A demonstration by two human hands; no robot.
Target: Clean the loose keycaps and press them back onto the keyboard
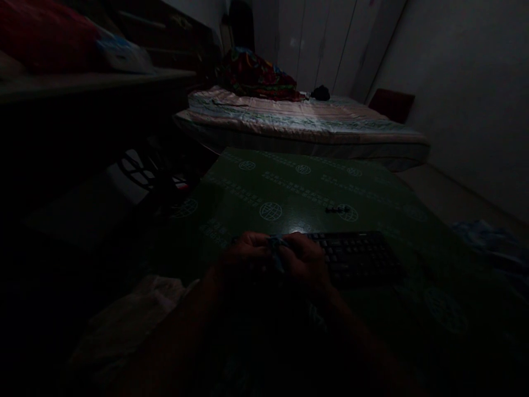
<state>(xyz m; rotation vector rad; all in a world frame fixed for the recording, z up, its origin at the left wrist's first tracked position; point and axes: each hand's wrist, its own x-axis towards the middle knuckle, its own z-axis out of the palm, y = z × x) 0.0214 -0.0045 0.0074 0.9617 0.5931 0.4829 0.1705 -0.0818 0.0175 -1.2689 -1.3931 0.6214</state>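
My left hand (246, 251) and my right hand (306, 259) are close together over the black keyboard (359, 256). Between them, the fingers of both pinch a small blue-grey cloth (278, 253); the dim light blurs its outline, and anything inside it is hidden. The keyboard lies flat on the green table (231, 198), its left part covered by my hands. Beyond it, several small dark pieces (338, 209) sit in a short row; they look like keycaps.
A pale crumpled cloth (152, 300) lies by my left forearm. Past the table stands a bed (314, 118) with a red patterned blanket (260, 77). A shelf (99, 82) runs along the left, and a bluish cloth bundle (491, 237) is at the right.
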